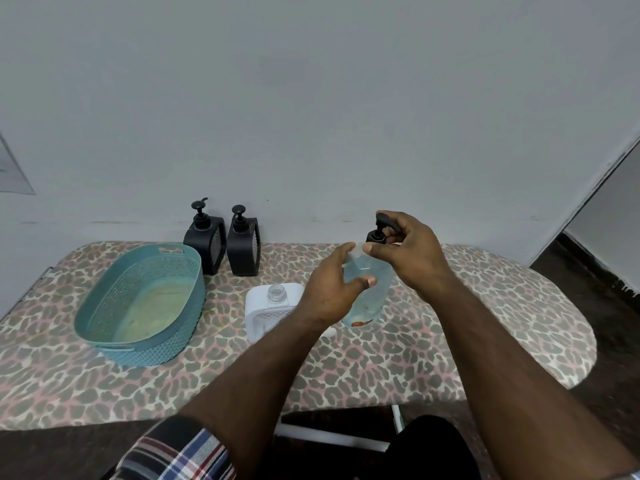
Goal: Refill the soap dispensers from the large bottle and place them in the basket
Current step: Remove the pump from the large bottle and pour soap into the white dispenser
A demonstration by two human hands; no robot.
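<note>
Large bottle (367, 292): clear, with pale liquid inside; stands upright at the middle of the surface, its base down on the cloth near the front of the white dispenser; a black pump head (381, 227) sits at its top.
Left hand (329, 292): grip curled round the bottle's body, thumb across the front, fingers round the far side.
Right hand (408, 252): grip closed on the black pump head and collar at the bottle's neck; fingers arched over the nozzle, thumb at the shoulder.
White dispenser (268, 311): just left of the bottle, partly behind the left wrist; its neck is open, no pump on it.
Black dispensers (223, 242): two, side by side at the back edge against the wall, pumps fitted; apart from the hands.
Basket (143, 303): teal, oval, perforated wall; on the left of the surface, nothing in it but a pale floor.
Surface (485, 323): padded board under a leopard-print cover.
Sleeve (180, 452): plaid, on the left arm at the lower edge.
</note>
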